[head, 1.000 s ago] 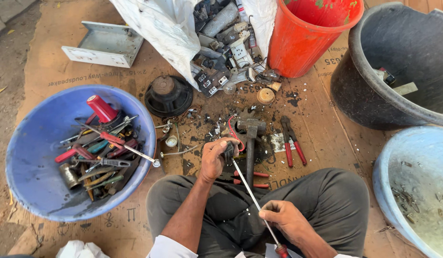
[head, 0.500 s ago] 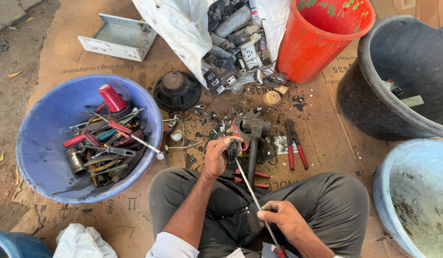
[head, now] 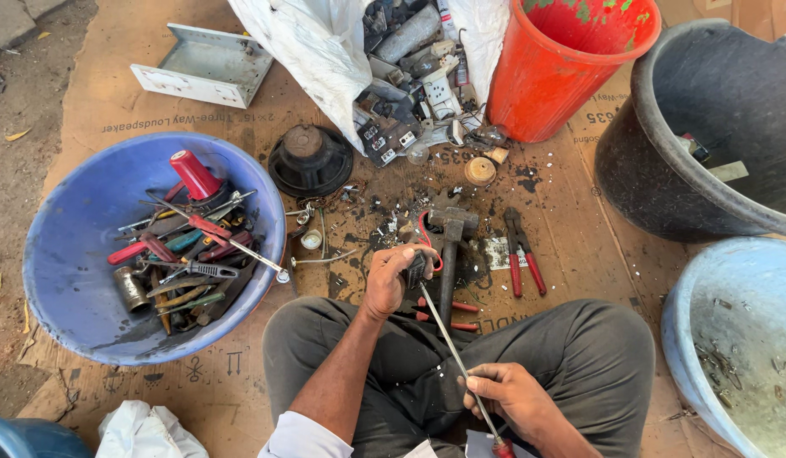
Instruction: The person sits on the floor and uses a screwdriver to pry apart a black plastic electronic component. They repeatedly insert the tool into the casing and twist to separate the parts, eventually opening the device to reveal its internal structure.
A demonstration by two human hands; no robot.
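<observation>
- Between the earlier frames and this one, the view had slid so that the blue tool basin (head: 79,254) and the black tub (head: 664,178) sat lower and larger, while both hands kept their places over the lap.
- Largest around the work were the black tub at upper right, the blue tool basin at left with its screwdrivers and pliers, the pale blue basin (head: 707,339) at lower right, and the red bucket (head: 563,76) beside a white sack of scrap parts (head: 325,51).
- On the cardboard sheet (head: 113,102) just beyond the hands lay a hammer (head: 451,246), head away from the person, and red-handled pliers (head: 522,259) to its right.
- A long screwdriver (head: 451,348) ran on a diagonal, its red handle low near the right hand and its tip up and leftward at the part.
- The right hand (head: 516,399) was closed round the lower shaft, just above the handle.
- The left hand (head: 393,276) was closed on a small dark component (head: 416,270), held over the cardboard just in front of the knees.
- The component thus lay up and to the left of the right hand, along the shaft's axis, with the left hand the nearer; the tip appeared to touch the part, though contact could not be confirmed.
</observation>
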